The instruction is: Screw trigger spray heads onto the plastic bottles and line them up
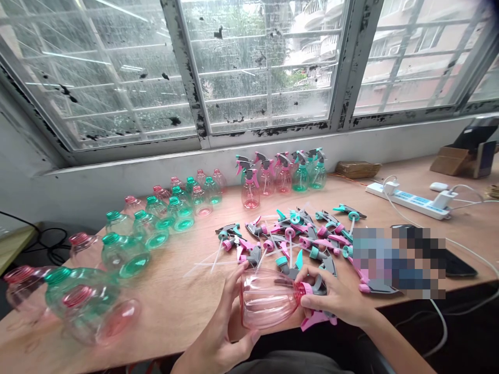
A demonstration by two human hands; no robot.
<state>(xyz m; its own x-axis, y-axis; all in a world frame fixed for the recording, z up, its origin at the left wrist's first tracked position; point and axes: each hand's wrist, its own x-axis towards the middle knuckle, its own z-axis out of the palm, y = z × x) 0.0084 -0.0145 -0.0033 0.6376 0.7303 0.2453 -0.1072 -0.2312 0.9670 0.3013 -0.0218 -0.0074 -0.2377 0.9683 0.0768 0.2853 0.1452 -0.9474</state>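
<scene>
A clear pink spray bottle lies on its side in the air just in front of the table edge, its base to the left. My left hand is wrapped round the base end. At the neck, my right hand grips a pink and grey spray trigger head that sits on the bottle's mouth; whether its thread is fully engaged cannot be seen. Just beyond the hands is a pile of loose trigger heads in pink, teal and grey, with thin clear tubes.
Open pink and green bottles stand in rows at the left. Several bottles with trigger heads stand by the wall. To the right are a power strip, cables, a dark phone, a brown package and a cardboard box.
</scene>
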